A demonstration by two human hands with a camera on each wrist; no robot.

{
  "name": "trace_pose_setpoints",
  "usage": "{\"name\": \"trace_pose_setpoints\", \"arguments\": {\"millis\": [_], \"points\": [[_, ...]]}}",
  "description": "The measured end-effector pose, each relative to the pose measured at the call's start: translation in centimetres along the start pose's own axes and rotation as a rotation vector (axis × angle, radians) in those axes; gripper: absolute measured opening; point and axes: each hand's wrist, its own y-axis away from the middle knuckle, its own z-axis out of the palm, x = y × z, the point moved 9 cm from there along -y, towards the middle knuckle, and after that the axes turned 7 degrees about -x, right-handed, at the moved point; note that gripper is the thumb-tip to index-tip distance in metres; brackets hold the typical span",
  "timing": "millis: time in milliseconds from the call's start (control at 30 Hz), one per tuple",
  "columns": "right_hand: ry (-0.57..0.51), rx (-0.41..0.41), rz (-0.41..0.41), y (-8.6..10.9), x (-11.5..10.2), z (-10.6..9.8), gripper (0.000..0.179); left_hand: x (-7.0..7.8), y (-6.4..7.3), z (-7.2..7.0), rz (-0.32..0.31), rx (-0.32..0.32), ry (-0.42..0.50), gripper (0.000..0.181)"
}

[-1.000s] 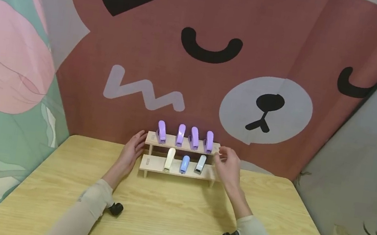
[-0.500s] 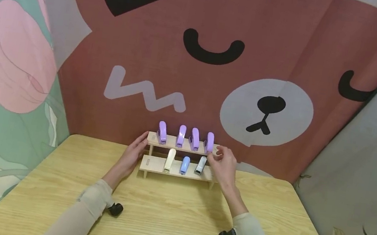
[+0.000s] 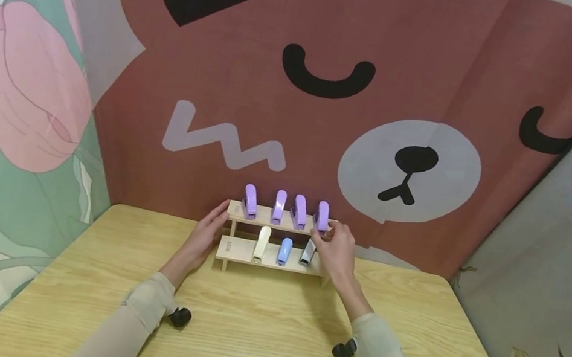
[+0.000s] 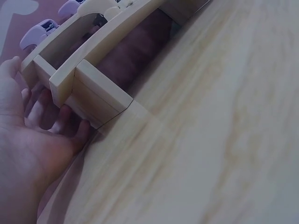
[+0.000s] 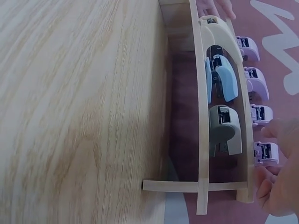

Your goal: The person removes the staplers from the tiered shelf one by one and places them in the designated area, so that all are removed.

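Note:
On the wooden two-tier rack (image 3: 228, 248), several purple staplers stand in a row on the upper shelf. A cream stapler (image 3: 262, 244), a blue stapler (image 3: 284, 251) and a grey stapler (image 3: 307, 253) stand on the lower shelf. My right hand (image 3: 339, 253) pinches the rightmost purple stapler (image 5: 266, 154), thumb on one side and fingers on the other; it still stands on the shelf. My left hand (image 4: 35, 140) rests against the rack's left end, with the thumb by the upper shelf and fingertips by the lower leg. Its fingers hold no stapler.
The rack stands near the back edge of a light wood table (image 3: 253, 332). Behind it hangs a cloth with a printed bear face (image 3: 224, 72). A grey cloth (image 3: 557, 241) hangs along the right side.
My right hand has moved left from the rack's right end onto the rightmost purple stapler, partly covering the grey one. The left hand stays at the rack's left end. The view has shifted slightly.

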Motion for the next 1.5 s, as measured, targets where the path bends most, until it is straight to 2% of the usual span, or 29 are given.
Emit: {"name": "trace_pose_setpoints", "arguments": {"millis": [333, 633, 867, 1067, 1500], "points": [[-0.012, -0.022, 0.051, -0.3, 0.5, 1.03, 0.04, -0.06, 0.41, -0.01, -0.004, 0.009, -0.023, 0.061], [-0.055, 0.049, 0.003, -0.59, 0.13, 0.86, 0.028, 0.3, 0.22, -0.16, 0.013, 0.01, -0.035, 0.061], [-0.097, 0.1, 0.014, -0.4, 0.38, 0.62, 0.024, 0.5, 0.03, 0.01, 0.017, 0.015, -0.055, 0.06], [-0.115, 0.149, -0.011, 0.0, 0.43, 0.43, 0.022, 0.6, 0.06, 0.04, 0.02, 0.023, -0.089, 0.061], [-0.14, 0.187, -0.061, 0.12, 0.39, 0.2, 0.02, 0.26, 0.37, -0.14, 0.015, 0.037, -0.103, 0.061]]}}
